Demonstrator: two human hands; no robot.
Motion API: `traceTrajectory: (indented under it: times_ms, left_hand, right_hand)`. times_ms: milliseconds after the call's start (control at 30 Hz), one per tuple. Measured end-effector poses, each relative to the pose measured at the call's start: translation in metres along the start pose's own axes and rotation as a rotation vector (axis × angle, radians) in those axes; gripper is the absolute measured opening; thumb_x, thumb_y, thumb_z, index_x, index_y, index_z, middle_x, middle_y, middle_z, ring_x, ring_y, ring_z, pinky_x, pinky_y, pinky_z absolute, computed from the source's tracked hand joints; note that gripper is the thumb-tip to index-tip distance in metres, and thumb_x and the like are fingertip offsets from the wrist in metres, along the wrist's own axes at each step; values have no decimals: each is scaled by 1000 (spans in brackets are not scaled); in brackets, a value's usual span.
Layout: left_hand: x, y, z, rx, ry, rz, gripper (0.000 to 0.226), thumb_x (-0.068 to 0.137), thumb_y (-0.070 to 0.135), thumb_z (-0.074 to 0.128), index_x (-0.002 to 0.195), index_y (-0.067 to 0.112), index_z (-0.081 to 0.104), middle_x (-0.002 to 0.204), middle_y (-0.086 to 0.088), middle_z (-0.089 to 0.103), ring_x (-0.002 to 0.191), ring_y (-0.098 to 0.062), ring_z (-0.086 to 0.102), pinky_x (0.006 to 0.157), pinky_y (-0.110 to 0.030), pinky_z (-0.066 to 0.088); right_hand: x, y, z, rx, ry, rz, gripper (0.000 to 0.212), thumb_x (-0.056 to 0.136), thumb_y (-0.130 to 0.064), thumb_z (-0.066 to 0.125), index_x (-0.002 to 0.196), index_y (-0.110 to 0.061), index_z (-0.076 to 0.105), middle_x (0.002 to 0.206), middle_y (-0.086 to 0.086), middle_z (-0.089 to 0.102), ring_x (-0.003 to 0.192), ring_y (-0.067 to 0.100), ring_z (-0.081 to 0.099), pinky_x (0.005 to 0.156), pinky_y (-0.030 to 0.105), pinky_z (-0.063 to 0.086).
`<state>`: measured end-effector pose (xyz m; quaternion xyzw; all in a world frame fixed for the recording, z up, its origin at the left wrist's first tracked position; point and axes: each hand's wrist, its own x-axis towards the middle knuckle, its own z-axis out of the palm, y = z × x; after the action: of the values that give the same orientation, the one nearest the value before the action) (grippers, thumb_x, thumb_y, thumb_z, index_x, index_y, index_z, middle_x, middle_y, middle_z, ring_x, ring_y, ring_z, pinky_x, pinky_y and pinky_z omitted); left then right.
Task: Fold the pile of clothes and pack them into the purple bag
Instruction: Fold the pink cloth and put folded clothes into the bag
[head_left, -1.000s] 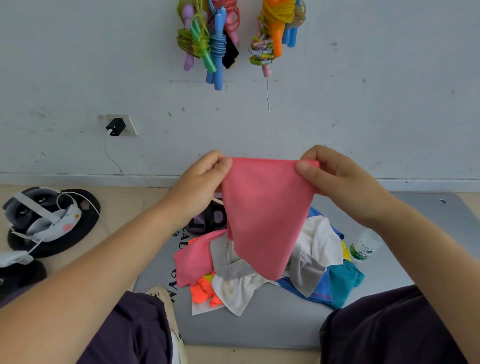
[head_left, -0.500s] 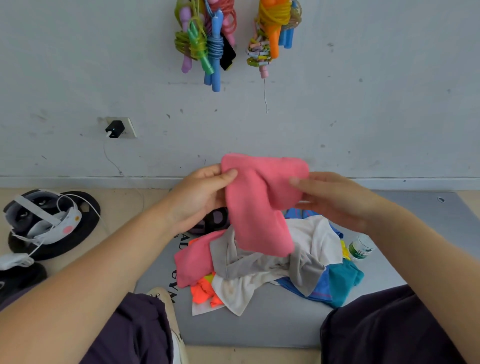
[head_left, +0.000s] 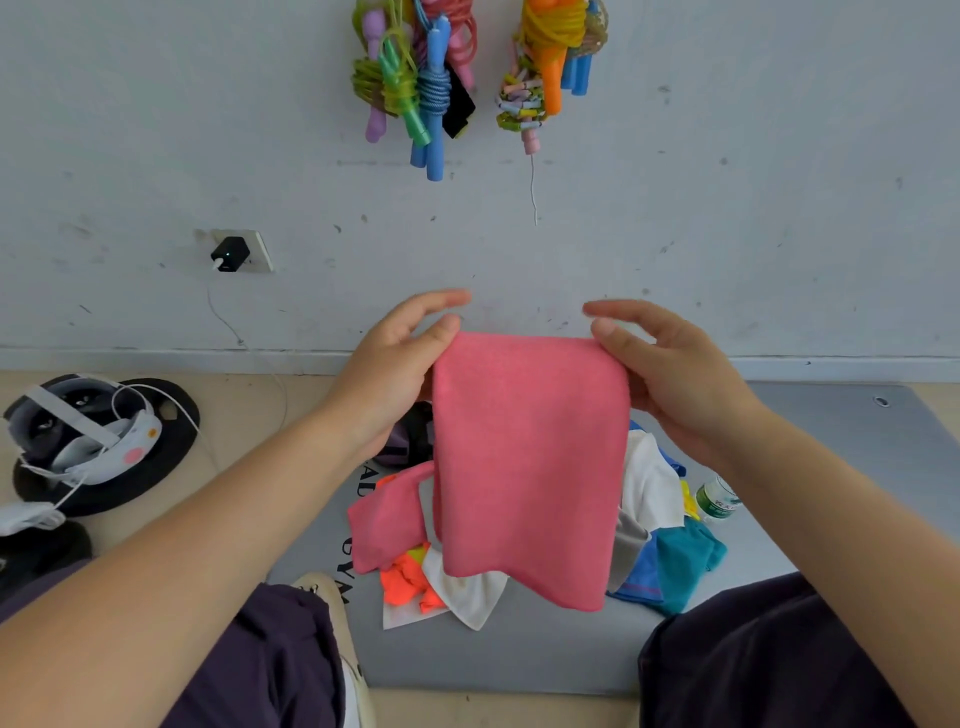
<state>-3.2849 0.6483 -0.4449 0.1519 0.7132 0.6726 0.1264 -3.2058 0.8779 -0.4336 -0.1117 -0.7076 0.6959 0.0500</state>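
Note:
I hold a pink cloth (head_left: 530, 462) up in front of me, hanging as a folded rectangle. My left hand (head_left: 395, 374) pinches its top left corner with the thumb. Its top right corner is pinched by my right hand (head_left: 670, 374), whose index finger is lifted. Below it, on the grey mat (head_left: 545, 660), lies the pile of clothes (head_left: 649, 525): pink, white, grey, orange, blue and teal pieces. The purple bag (head_left: 402, 441) shows only as a dark sliver behind my left wrist and the cloth.
A small green-labelled bottle (head_left: 719, 500) lies right of the pile. A headset with cable (head_left: 88, 436) rests on dark discs at the left. Skipping ropes (head_left: 431, 83) hang on the wall above. My knees frame the mat's near edge.
The pink cloth was bunched between my hands half a second ago; now my hands have moved apart and it hangs flat as a wider, doubled rectangle.

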Motion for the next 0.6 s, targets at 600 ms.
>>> traceTrajectory:
  times_ms: [600]
  left_hand:
    - [2,4,-4,186,-58,-31,17,95,30,61,82,19,59,76,10,58,70,-5,56,76,-24,46]
  right_hand:
    - [-3,-8,-11,-435,-134,-121,11,94,-28,60,92,-18,62,88,-3,61,82,12,57,83,30,48]
